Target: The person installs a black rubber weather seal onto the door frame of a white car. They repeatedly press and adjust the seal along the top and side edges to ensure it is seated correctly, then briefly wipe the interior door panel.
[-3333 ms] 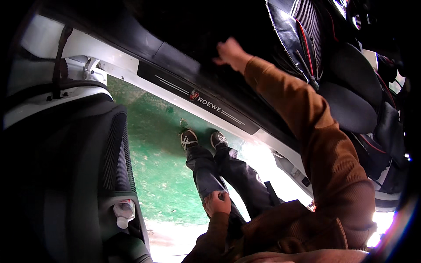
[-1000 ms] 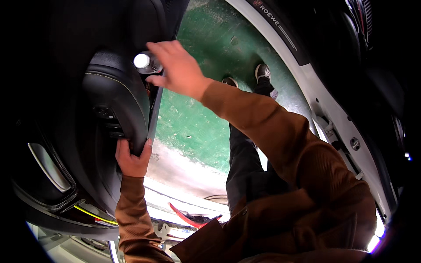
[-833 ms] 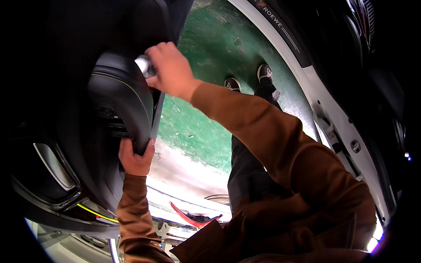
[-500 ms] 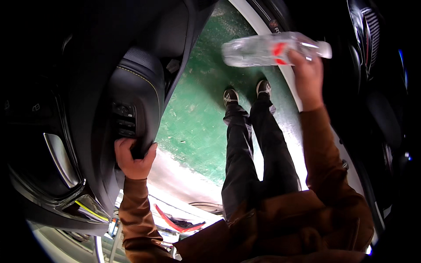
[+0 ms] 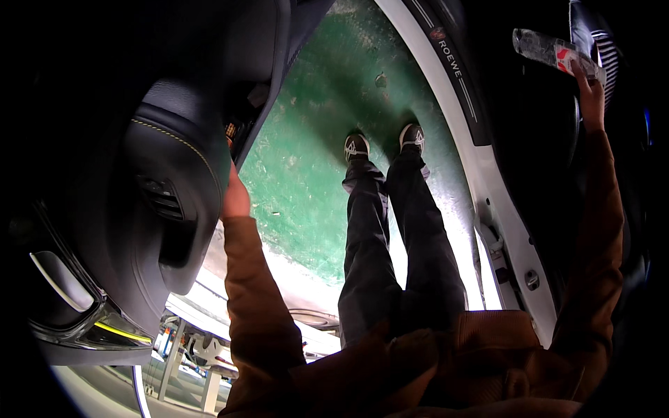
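Note:
At the far right, inside the dark car, my right hand grips a clear plastic bottle with a red-and-white label. Its fingers wrap around the labelled end, and the bottle lies almost level. My left hand reaches down along the inner side of the open car door, at the door pocket. The armrest and shadow hide its fingers. Just beyond that hand, a small orange-and-yellow patterned thing shows in the pocket; whether I touch it cannot be made out.
The door's armrest carries window switches and a pull recess. A white door sill with a dark trim strip runs along the right. My shoes stand on a green floor between door and sill. Shelving shows at lower left.
My right hand has carried the bottle right, over the sill into the car. My left hand has left the armrest's pull recess and moved forward to the door pocket.

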`<state>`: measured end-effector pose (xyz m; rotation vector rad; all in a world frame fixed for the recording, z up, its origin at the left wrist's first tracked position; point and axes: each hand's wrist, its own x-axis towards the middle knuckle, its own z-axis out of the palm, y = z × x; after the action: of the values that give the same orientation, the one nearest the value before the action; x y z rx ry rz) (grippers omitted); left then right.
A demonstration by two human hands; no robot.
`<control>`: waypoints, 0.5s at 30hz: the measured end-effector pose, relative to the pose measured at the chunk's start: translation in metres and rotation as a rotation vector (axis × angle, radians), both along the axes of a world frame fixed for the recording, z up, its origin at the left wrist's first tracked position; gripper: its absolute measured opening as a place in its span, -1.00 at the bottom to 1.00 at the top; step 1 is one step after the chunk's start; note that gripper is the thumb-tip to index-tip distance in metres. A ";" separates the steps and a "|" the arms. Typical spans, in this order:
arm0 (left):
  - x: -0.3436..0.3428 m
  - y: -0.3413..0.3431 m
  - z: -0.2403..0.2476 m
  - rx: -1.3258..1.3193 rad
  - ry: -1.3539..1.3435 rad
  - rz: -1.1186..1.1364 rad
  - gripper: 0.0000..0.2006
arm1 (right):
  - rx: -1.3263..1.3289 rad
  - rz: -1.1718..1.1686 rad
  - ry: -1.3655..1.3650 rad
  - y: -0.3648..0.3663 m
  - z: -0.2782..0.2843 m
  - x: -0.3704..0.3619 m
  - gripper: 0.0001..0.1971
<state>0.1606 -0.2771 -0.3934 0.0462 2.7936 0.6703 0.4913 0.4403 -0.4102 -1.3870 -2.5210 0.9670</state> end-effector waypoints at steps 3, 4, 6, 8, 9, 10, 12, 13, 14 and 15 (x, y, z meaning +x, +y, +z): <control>-0.018 -0.004 -0.008 -0.054 -0.014 -0.025 -0.22 | 0.139 0.007 0.015 -0.024 -0.018 -0.023 -0.45; -0.025 -0.014 -0.021 -0.082 -0.025 -0.065 -0.25 | 0.188 0.019 0.003 -0.025 -0.021 -0.021 -0.44; -0.029 -0.048 -0.034 -0.142 -0.028 -0.101 -0.29 | 0.244 0.046 0.013 -0.028 -0.030 -0.021 -0.42; -0.036 -0.086 -0.050 -0.178 -0.001 -0.112 -0.33 | 0.288 0.059 0.064 -0.032 -0.038 -0.025 -0.41; -0.038 -0.104 -0.057 -0.192 0.017 -0.116 -0.35 | 0.366 0.063 -0.002 -0.036 -0.036 -0.030 -0.39; -0.040 -0.119 -0.063 -0.205 0.029 -0.125 -0.37 | 0.361 0.072 -0.029 -0.034 -0.036 -0.028 -0.36; -0.027 -0.146 -0.056 -0.344 0.103 -0.191 -0.42 | 0.308 0.046 -0.012 -0.040 -0.034 -0.029 -0.36; -0.019 -0.155 -0.049 -0.457 0.168 -0.254 -0.45 | 0.350 0.054 -0.028 -0.044 -0.033 -0.034 -0.36; -0.012 -0.163 -0.044 -0.572 0.234 -0.317 -0.49 | 0.391 0.062 -0.045 -0.048 -0.031 -0.039 -0.37; -0.003 -0.153 -0.037 -0.441 0.208 -0.197 -0.52 | 0.433 0.069 -0.066 -0.050 -0.031 -0.039 -0.38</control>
<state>0.1578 -0.4297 -0.4300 0.3150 3.0134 -0.0049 0.4522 0.3899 -0.4408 -1.2203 -2.6273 0.3498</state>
